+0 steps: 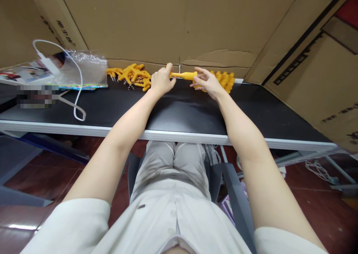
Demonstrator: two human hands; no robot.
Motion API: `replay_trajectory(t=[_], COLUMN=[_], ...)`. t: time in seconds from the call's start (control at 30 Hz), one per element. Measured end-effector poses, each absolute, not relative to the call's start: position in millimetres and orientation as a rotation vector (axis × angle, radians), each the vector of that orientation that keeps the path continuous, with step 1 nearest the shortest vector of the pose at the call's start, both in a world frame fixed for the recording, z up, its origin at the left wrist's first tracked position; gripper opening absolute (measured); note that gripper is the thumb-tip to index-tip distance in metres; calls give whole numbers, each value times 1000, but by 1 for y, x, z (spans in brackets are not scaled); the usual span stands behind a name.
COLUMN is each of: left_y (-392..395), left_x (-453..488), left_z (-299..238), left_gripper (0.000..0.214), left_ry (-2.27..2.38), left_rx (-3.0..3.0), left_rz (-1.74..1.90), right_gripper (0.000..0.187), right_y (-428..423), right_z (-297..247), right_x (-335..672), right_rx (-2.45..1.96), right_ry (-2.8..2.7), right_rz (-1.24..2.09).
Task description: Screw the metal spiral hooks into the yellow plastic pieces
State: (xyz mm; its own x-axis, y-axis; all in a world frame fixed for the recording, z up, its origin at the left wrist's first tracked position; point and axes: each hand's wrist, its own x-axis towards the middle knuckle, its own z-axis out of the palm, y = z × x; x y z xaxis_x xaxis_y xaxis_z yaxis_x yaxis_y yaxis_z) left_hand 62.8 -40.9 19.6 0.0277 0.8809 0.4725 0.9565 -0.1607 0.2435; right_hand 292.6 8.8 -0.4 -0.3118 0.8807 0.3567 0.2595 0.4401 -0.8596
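Note:
My left hand (pixel 163 79) is closed around the handle end of a yellow plastic corkscrew, most of it hidden by the fingers. A ribbed yellow sleeve (pixel 188 75) lies in line with it, pointing right. The thumb and fingers of my right hand (pixel 209 83) pinch the sleeve's far end. Left of my left hand is a pile of yellow corkscrew handles (pixel 133 73) with metal spirals poking out. Behind and beside my right hand, several yellow sleeves (pixel 226 81) lie grouped together.
Cardboard (pixel 179 23) walls in the back and right of the black table (pixel 184 116). To the left lie a clear plastic bag (pixel 89 69), a white cable (pixel 79 73) with its plug, and a blurred-out item. A silver edge runs along the table's front.

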Motion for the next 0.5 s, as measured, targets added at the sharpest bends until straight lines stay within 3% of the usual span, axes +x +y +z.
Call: replay_trajectory(t=[0.2, 0.5], left_y=[-39, -41], left_x=[60, 61], left_z=[19, 19], left_gripper=[49, 50], left_ry=[-1902, -1894], left_rx=[-2169, -2180], left_rz=[-895, -941], right_gripper=[68, 66], right_y=[9, -11], right_z=[1, 10], right_x=[293, 288], right_rx=[-945, -949], right_ry=[-1813, -1759], right_rz=[849, 905])
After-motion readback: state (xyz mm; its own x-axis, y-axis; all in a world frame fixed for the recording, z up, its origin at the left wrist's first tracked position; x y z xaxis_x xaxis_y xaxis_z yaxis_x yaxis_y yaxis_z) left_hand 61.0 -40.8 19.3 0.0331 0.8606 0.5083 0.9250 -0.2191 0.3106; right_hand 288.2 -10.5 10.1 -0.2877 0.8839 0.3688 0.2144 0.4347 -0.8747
